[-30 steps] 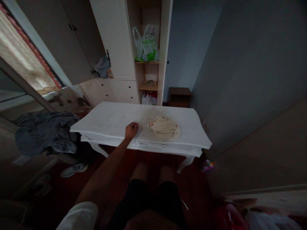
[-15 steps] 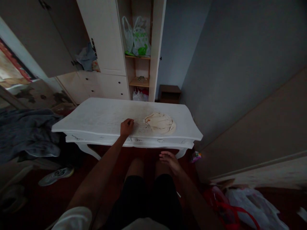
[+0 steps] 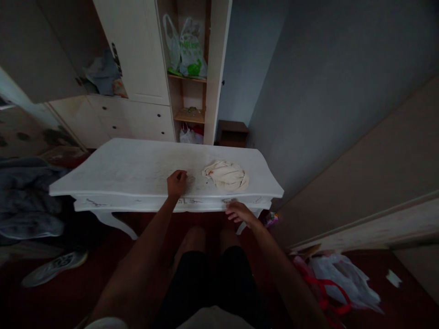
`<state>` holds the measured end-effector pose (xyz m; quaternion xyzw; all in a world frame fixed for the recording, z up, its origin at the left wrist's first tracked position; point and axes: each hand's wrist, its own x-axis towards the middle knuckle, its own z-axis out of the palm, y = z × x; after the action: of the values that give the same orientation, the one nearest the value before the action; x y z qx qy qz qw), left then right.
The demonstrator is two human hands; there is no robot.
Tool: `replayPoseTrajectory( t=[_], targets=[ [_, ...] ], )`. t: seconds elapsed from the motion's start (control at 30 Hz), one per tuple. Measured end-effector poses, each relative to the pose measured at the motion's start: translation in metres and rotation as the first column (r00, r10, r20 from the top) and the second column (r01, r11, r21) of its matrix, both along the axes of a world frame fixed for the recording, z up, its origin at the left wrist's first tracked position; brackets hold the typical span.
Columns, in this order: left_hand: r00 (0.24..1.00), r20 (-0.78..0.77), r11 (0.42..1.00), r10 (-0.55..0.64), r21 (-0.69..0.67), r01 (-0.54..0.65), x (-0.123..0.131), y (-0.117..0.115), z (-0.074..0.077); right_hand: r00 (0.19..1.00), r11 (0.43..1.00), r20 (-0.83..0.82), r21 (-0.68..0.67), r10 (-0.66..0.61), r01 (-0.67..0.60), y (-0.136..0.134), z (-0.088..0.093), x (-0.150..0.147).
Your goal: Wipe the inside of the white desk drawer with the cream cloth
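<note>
Cloth lies just right of left grip (curled, can't tell if holding), beyond right grip (fingers loosely apart).

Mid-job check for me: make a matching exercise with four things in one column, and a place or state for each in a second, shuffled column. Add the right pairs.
Things
1. Left hand
2. Right hand
3. Cream cloth
4. Shoe

Places and states
A. Lying crumpled on the white table
B. On the dark red floor, at the left of the view
C. Curled, at the tabletop
D. Loosely open, by the table's front edge

Right pairs
1-C
2-D
3-A
4-B
</note>
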<state>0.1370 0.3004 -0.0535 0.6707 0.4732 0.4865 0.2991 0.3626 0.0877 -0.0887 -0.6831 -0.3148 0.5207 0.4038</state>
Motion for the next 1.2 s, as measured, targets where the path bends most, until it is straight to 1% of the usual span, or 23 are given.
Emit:
replayPoseTrajectory(
  t=[0.07, 0.1, 0.17, 0.23, 0.3, 0.37, 0.43, 0.5, 0.63, 0.67, 0.7, 0.73, 0.8, 0.83, 0.87, 0.9, 0.93, 1.0, 1.03, 1.1, 1.2],
  targets=[
    [1.000, 0.012, 1.000, -0.002, -0.004, 0.002, 0.000, 0.000, 0.000, 0.988, 0.997, 0.133, -0.036, 0.074, -0.069, -0.003, 0.017, 0.012],
    [1.000, 0.017, 1.000, -0.003, -0.001, 0.003, 0.000, 0.000, 0.000, 0.982, 0.997, 0.174, -0.028, 0.074, -0.070, -0.004, 0.025, 0.020],
    [1.000, 0.025, 1.000, -0.004, 0.010, 0.004, 0.000, 0.000, 0.000, 0.972, 0.998, 0.236, 0.060, 0.005, -0.020, -0.005, 0.039, 0.039],
    [0.999, 0.036, 1.000, -0.002, 0.011, 0.001, 0.000, 0.001, -0.001, 0.944, 0.981, 0.310, 0.187, -0.113, 0.056, -0.004, 0.047, 0.060],
    [0.999, 0.046, 1.000, -0.001, -0.001, 0.001, 0.000, 0.001, -0.002, 0.888, 0.951, 0.398, 0.284, -0.229, 0.118, 0.000, 0.050, 0.079],
    [0.998, 0.063, 1.000, -0.008, -0.013, 0.009, 0.001, 0.001, -0.003, 0.825, 0.928, 0.468, 0.333, -0.316, 0.167, 0.005, 0.049, 0.095],
    [0.996, 0.085, 1.000, -0.019, -0.016, 0.021, 0.001, 0.001, -0.004, 0.783, 0.912, 0.501, 0.358, -0.368, 0.200, 0.010, 0.045, 0.106],
    [0.996, 0.091, 1.000, -0.019, -0.009, 0.020, 0.001, 0.002, -0.005, 0.767, 0.905, 0.511, 0.370, -0.388, 0.211, 0.013, 0.042, 0.112],
    [0.995, 0.095, 1.000, -0.023, 0.002, 0.023, 0.000, 0.005, -0.006, 0.767, 0.886, 0.497, 0.419, -0.406, 0.198, 0.008, 0.033, 0.114],
    [0.994, 0.109, 0.999, -0.031, -0.007, 0.032, 0.000, 0.006, -0.007, 0.764, 0.871, 0.483, 0.447, -0.427, 0.205, 0.005, 0.029, 0.112],
    [0.991, 0.130, 0.999, -0.038, -0.021, 0.041, 0.000, 0.007, -0.007, 0.763, 0.843, 0.449, 0.489, -0.464, 0.225, 0.001, 0.024, 0.109],
    [0.988, 0.150, 0.998, -0.040, -0.035, 0.045, -0.001, 0.007, -0.006, 0.768, 0.802, 0.387, 0.536, -0.511, 0.263, -0.004, 0.017, 0.105],
    [0.986, 0.163, 0.998, -0.037, -0.044, 0.044, -0.001, 0.006, -0.005, 0.793, 0.703, 0.157, 0.583, -0.589, 0.407, -0.014, 0.000, 0.094],
    [0.988, 0.152, 0.999, -0.035, -0.034, 0.041, -0.001, 0.005, -0.005, 0.802, 0.672, 0.023, 0.561, -0.597, 0.484, -0.019, -0.010, 0.086],
    [0.991, 0.132, 0.999, -0.035, -0.018, 0.038, -0.002, 0.004, -0.004, 0.808, 0.673, -0.104, 0.497, -0.580, 0.547, -0.023, -0.021, 0.077],
    [0.993, 0.110, 0.999, -0.038, 0.001, 0.038, -0.002, 0.003, -0.004, 0.823, 0.710, -0.167, 0.433, -0.543, 0.556, -0.027, -0.032, 0.067],
    [0.995, 0.090, 0.999, -0.042, 0.018, 0.040, -0.002, 0.002, -0.003, 0.844, 0.755, -0.201, 0.379, -0.498, 0.535, -0.030, -0.042, 0.057],
    [0.997, 0.070, 0.999, -0.041, 0.029, 0.039, -0.002, 0.000, -0.003, 0.889, 0.851, -0.251, 0.279, -0.383, 0.445, -0.032, -0.058, 0.037],
    [0.997, 0.067, 0.999, -0.039, 0.026, 0.037, -0.002, 0.000, -0.004, 0.901, 0.885, -0.278, 0.238, -0.333, 0.401, -0.030, -0.064, 0.029],
    [0.997, 0.065, 0.999, -0.033, 0.016, 0.032, -0.002, 0.000, -0.004, 0.895, 0.935, -0.369, 0.146, -0.252, 0.323, -0.021, -0.069, 0.016],
    [0.998, 0.066, 1.000, -0.021, 0.009, 0.021, -0.002, -0.002, -0.004, 0.826, 0.974, -0.533, 0.019, -0.180, 0.225, 0.002, -0.064, 0.006]
  ],
)
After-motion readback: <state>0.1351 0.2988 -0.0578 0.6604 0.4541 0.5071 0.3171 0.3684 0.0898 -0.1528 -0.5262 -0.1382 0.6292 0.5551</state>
